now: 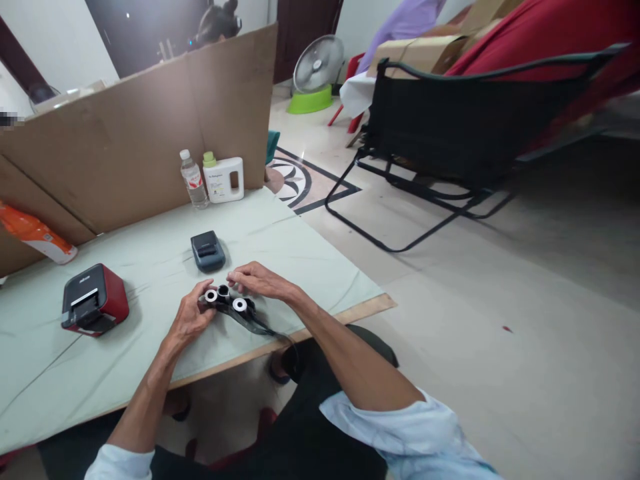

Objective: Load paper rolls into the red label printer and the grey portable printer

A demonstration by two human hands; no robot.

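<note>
A dark, curved device with several round tubular parts, some rimmed in white, lies at the table's front edge. A black cable trails from its right end toward my lap. My left hand is closed round the device's left end, thumb and fingers on either side. Just beyond its top, my right hand has its fingers bent together in a pinch. Whether anything small sits between those fingertips is too fine to see. Behind the hands stands a small dark blue-grey label printer.
A red and black printer stands left on the pale table. Along the cardboard partition are an orange bottle, a clear water bottle and a white jug. A black folding chair is to the right. Another person's head shows beyond the partition.
</note>
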